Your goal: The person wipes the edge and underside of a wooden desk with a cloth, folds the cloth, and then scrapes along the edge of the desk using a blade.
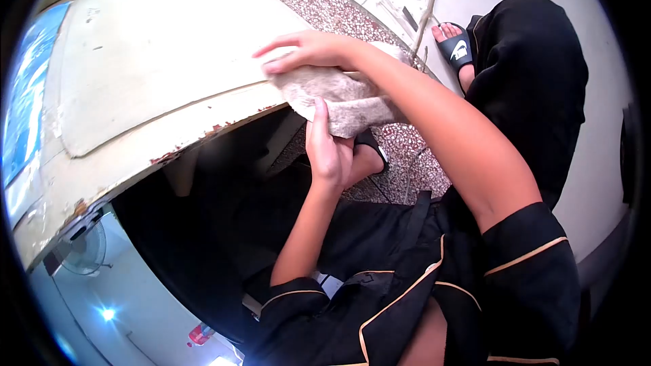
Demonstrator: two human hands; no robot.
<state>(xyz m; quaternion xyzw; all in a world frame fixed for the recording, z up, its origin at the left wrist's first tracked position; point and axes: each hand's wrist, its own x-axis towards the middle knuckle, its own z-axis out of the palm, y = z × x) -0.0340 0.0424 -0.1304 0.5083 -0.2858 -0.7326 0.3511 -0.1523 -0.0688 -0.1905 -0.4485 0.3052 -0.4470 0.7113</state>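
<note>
Most of the left hand's (330, 157) fingers are lost behind the pale cloth (332, 88) (how they grip cannot be seen). The right hand (310, 49) is slightly blurred, and the blue sheet (30, 98) is cut off at the left.

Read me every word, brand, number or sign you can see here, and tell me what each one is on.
White Nike swoosh, on the black slide sandal at upper right: a brand sign; any lettering beside it is too small to read.
Small red object at lower left: any print is too small to read.
Mottled grey-white soft cloth: no text shows.
No word or number is readable.
</note>
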